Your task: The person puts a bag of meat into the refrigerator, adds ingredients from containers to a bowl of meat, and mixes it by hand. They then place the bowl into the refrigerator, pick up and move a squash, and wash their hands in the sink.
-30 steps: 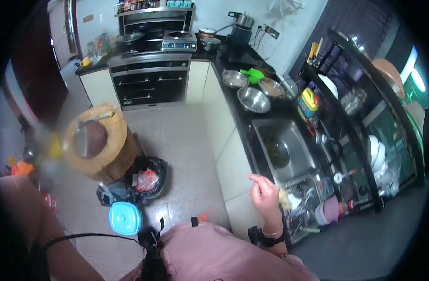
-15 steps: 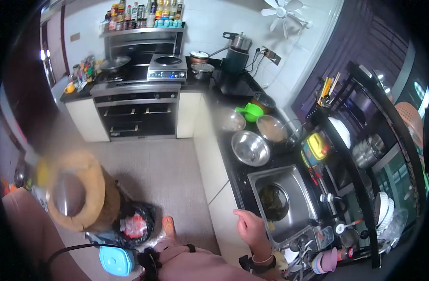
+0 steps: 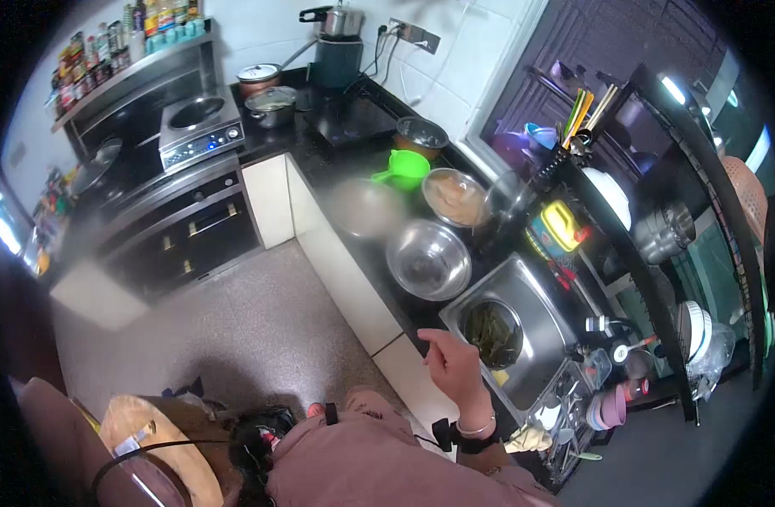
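Note:
My right hand (image 3: 453,365) hangs beside the near edge of the sink (image 3: 535,291), its fingers loosely curved and apart, holding nothing that I can see. A dark band and a bracelet circle its wrist. Dark green leaves (image 3: 492,334) lie in a round vessel in the sink. Left of the sink stands an empty metal bowl (image 3: 428,260). Behind it are a metal bowl of pale brownish contents (image 3: 455,198) and a green plastic dipper (image 3: 404,169). A pink sleeve (image 3: 49,414) shows at the lower left, but my left hand is out of sight.
A thick wooden block (image 3: 172,439) stands at the lower left, by a black bag (image 3: 273,418). A black rack (image 3: 658,304) rises over the sink's far side. A yellow jug (image 3: 561,226) stands near it. The hob (image 3: 197,118) and pots are farther back.
My view has swung right and closer to the counter, so the stove and wooden block sit farther left. My right hand stays beside the sink, holding nothing visible.

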